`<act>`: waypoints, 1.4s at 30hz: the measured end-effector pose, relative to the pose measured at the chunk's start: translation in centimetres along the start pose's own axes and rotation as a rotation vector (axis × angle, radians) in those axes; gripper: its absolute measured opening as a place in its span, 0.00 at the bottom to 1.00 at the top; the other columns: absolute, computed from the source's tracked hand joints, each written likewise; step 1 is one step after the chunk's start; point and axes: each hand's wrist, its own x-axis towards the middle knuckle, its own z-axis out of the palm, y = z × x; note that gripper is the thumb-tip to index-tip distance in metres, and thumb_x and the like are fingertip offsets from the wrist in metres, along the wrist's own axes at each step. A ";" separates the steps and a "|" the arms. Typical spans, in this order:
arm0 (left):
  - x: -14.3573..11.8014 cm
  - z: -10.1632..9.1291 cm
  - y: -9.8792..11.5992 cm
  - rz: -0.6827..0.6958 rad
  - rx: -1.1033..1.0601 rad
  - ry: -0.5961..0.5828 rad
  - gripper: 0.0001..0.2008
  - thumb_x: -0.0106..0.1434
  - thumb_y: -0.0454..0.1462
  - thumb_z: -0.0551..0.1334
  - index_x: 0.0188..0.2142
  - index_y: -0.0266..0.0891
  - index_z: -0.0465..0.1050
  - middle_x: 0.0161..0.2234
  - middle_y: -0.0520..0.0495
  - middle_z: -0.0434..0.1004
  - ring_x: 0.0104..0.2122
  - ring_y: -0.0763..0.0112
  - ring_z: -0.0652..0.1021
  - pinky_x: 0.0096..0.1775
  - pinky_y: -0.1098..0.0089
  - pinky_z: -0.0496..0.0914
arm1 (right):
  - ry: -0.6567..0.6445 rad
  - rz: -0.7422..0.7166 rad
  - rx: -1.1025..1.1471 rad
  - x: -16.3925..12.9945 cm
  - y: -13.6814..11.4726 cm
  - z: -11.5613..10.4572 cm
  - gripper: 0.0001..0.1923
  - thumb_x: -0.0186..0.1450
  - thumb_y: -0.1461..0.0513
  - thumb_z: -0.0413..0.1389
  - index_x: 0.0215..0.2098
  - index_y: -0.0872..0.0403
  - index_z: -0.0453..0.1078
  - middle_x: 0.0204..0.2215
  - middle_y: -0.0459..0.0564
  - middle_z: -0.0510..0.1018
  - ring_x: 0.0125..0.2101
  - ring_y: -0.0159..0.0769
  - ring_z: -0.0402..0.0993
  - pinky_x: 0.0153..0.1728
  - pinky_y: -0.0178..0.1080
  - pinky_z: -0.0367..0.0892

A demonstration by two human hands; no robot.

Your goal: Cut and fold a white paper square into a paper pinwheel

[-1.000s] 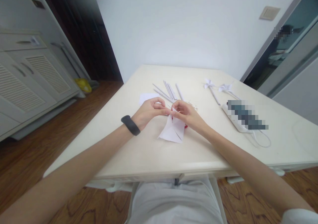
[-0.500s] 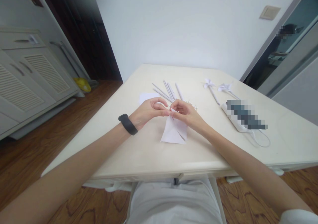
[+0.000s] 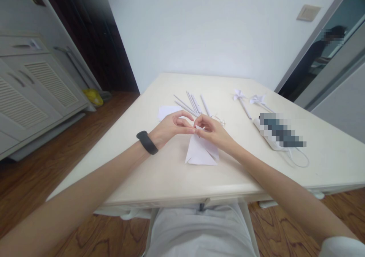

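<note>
A white piece of paper (image 3: 199,154) with slits cut into it hangs from my fingertips above the table. My right hand (image 3: 212,129) pinches its upper part between thumb and curled fingers. From the other side my left hand (image 3: 173,124), a black band on its wrist, brings thumb and fingers together at the same top point, its index finger arched above. What lies right between the fingertips is too small to make out. Behind my hands lie several rolled paper sticks (image 3: 194,103) and a flat white paper sheet (image 3: 168,111).
Two paper pinwheels on sticks, a left pinwheel (image 3: 238,95) and a right pinwheel (image 3: 258,99), lie at the table's right. Nearer is a white device (image 3: 265,137) with a cord, partly blurred out. Small white bits (image 3: 221,120) lie beyond my right hand. A person (image 3: 310,59) shows through the doorway.
The paper has turned slightly, its lower edge swinging a little to the right. Both hands keep nearly the same place and hold. The person in the doorway has shifted.
</note>
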 end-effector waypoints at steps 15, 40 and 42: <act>-0.3 -0.1 0.9 0.040 0.006 -0.043 0.14 0.50 0.32 0.68 0.35 0.40 0.67 0.24 0.55 0.74 0.28 0.75 0.74 0.35 0.73 0.67 | 0.071 -0.040 -0.022 0.0 -0.5 -0.2 0.11 0.59 0.55 0.57 0.33 0.53 0.63 0.32 0.45 0.70 0.34 0.31 0.67 0.36 0.35 0.62; -0.5 0.5 1.7 0.153 0.019 0.001 0.15 0.50 0.32 0.67 0.27 0.39 0.58 0.25 0.55 0.68 0.27 0.77 0.71 0.32 0.75 0.65 | 0.150 0.036 0.066 0.3 -1.5 -1.3 0.10 0.64 0.56 0.49 0.31 0.54 0.66 0.29 0.45 0.70 0.33 0.32 0.67 0.36 0.35 0.61; -0.3 0.3 1.5 0.181 0.003 0.034 0.15 0.50 0.32 0.67 0.27 0.39 0.59 0.26 0.55 0.68 0.27 0.77 0.70 0.32 0.75 0.65 | 0.125 0.075 0.012 0.4 -1.1 -1.6 0.12 0.63 0.54 0.50 0.30 0.54 0.67 0.29 0.45 0.70 0.32 0.33 0.66 0.33 0.35 0.60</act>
